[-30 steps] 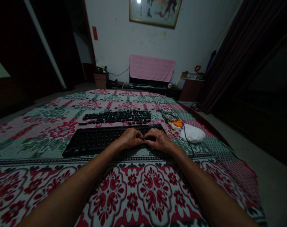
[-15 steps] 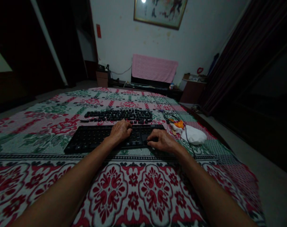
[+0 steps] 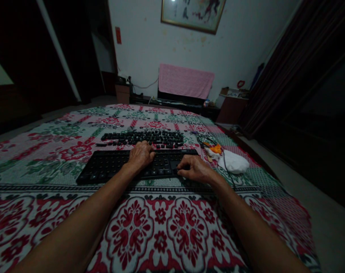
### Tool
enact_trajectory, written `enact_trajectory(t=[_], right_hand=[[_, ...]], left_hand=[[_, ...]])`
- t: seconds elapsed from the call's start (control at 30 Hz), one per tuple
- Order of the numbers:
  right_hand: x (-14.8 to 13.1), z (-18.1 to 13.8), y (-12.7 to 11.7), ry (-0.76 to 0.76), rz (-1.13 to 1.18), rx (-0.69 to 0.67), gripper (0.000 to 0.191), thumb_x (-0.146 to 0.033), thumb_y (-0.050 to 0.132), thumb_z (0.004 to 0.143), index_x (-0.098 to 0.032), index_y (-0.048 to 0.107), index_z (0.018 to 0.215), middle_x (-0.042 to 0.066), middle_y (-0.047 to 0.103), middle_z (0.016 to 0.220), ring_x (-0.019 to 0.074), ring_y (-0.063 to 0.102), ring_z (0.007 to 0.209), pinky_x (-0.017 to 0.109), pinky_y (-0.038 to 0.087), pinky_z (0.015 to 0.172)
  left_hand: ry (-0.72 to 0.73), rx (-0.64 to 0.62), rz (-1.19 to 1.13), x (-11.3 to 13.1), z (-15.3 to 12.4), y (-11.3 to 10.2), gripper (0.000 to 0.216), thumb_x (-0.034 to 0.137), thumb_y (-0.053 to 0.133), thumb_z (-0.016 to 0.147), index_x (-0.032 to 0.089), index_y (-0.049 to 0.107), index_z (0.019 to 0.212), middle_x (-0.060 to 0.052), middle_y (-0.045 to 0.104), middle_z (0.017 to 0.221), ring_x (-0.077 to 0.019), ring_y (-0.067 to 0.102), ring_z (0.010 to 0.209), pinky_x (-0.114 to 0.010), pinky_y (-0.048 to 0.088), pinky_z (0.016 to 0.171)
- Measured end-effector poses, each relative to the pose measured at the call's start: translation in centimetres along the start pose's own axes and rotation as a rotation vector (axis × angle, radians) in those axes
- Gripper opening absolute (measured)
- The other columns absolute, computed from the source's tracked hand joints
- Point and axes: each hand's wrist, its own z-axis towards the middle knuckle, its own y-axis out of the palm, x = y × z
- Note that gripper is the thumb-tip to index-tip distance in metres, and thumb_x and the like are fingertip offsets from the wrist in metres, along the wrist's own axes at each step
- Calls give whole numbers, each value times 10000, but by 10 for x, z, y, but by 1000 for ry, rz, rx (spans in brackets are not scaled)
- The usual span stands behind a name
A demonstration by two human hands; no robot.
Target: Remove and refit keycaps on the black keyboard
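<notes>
A black keyboard (image 3: 109,163) lies on the patterned blanket, many of its key positions bare of caps. Behind it spread rows of loose black keycaps (image 3: 140,136). My left hand (image 3: 140,154) is over the keyboard's middle, back of the hand up, its fingers bent down near its far edge and the closest keycaps. Its fingertips are hidden, so anything held there does not show. My right hand (image 3: 195,169) grips the keyboard's right end, thumb near the front edge and fingers curled over the top.
Right of the keyboard lie a white bundle (image 3: 235,162), an orange item (image 3: 217,148) and a dark cable (image 3: 226,168). The blanket (image 3: 161,212) drops off at a right-hand edge. Farther back, a pink cloth (image 3: 186,80) covers a screen by the wall.
My left hand has shifted slightly left and away from me, toward the loose keycaps. My right hand keeps its place on the keyboard's right end.
</notes>
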Motion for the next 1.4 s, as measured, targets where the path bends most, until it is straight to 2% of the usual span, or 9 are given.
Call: enact_trajectory(t=[0.33,0.47,0.73,1.13,1.4], right_hand=[[2,0,1,-19,-4,-4,115,-211,615,662,-154,676,741,27,609,739,114,545,655,216,389,599],[5,-1,1,-22,3,-10,116,-209,615,669,-159,679,752,28,606,745,113,543,660,217,391,602],[4,-1,2,-6,15,1,124,-209,630,662,-166,684,765,26,612,756,115,546,674,220,391,617],[-2,2,1,36,-6,-18,119,-212,621,660,-153,677,746,16,592,734,98,531,642,197,371,582],[-2,1,1,22,-3,-30,93,-191,623,650,-164,674,723,11,597,719,99,531,631,201,378,580]], left_hand=[[45,-36,-1,-11,5,-1,294,362,451,762,248,646,950,-44,607,963,-208,509,927,-310,411,815],[64,-35,-12,-12,4,0,271,361,449,765,259,654,910,-30,612,939,-194,516,906,-292,410,805],[51,22,22,-9,-3,5,278,360,412,793,238,655,853,-43,600,933,-195,502,877,-295,418,777],[113,13,80,-8,-2,5,288,341,392,803,222,644,874,-55,581,895,-205,495,867,-291,420,739],[83,-19,60,-10,1,4,292,355,406,791,234,657,876,-53,584,898,-193,494,855,-286,410,742]])
